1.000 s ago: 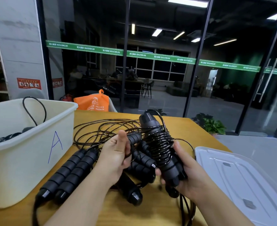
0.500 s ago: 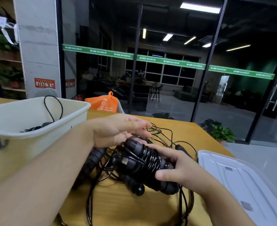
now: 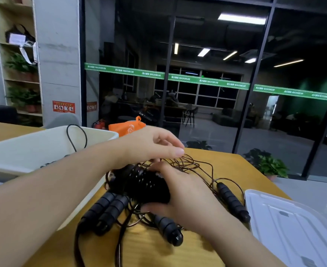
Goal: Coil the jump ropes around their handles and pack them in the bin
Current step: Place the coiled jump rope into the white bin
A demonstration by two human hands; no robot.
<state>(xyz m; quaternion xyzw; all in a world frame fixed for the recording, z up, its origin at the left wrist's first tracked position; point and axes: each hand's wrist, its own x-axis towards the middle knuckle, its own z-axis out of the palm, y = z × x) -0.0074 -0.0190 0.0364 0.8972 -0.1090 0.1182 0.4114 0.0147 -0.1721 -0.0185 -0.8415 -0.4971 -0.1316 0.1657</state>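
Since half a second ago both my hands have carried the coiled bundle (image 3: 147,186) a little further back on the table (image 3: 178,253), closer to the bin (image 3: 43,145); loose handles that lay under it then now show. My right hand (image 3: 185,201) grips the bundle from its right side, thumb curled underneath and fingers wrapped over the wound black handles. My left hand (image 3: 151,145) hovers above it with fingers relaxed and only lightly bent, fingertips at the tangle of loose cord (image 3: 189,164); I cannot tell whether it touches a strand.

Two foam handles (image 3: 105,211) lie side by side just beside the bin's near corner. Another handle (image 3: 168,228) lies below my right hand, and one more (image 3: 232,201) lies near the clear lid (image 3: 293,224) at my right. Inside the bin a cord loop (image 3: 78,135) stands up above the rim.

Beyond the table an orange bag (image 3: 126,128) sits by the glass wall, whose green strip (image 3: 158,74) repeats the word MAXIMUM. Red notices (image 3: 63,106) hang on the pillar; their print is too small to read.
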